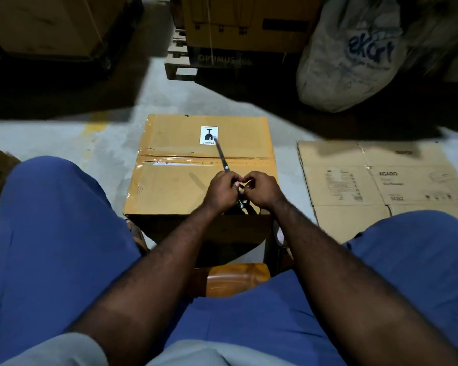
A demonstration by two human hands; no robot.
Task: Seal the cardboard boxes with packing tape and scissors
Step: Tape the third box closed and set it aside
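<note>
While both hands sit together at the near right corner of the cardboard box (204, 165), I read this one as mostly done. A strip of clear packing tape (185, 161) already runs along the centre seam from the left edge across toward the right, shining under the light, and the flaps lie flat and closed. My left hand (221, 191) is curled around the scissors (224, 165), blades pointing up and away over the lid toward the white fragile sticker (209, 135) near the far edge. My right hand (262, 190) is closed too, fingertips pinched right against the left hand's; it may be gripping the scissor handles or a tail of tape, but the knuckles hide it and I cannot tell which.

The box stands on the concrete floor (111, 143) between my knees, in front of the wooden stool (236, 280) I am sitting on. I can't see a tape roll anywhere in view.

What looks left: trimming whatever tape end sits at that near right corner, pressing it down the side, then moving on. Off to the right on the floor lies a flattened carton (381, 180), not yet folded or taped. More stacked cartons (243, 22) and a white sack (354, 51) wait along the far side.
</note>
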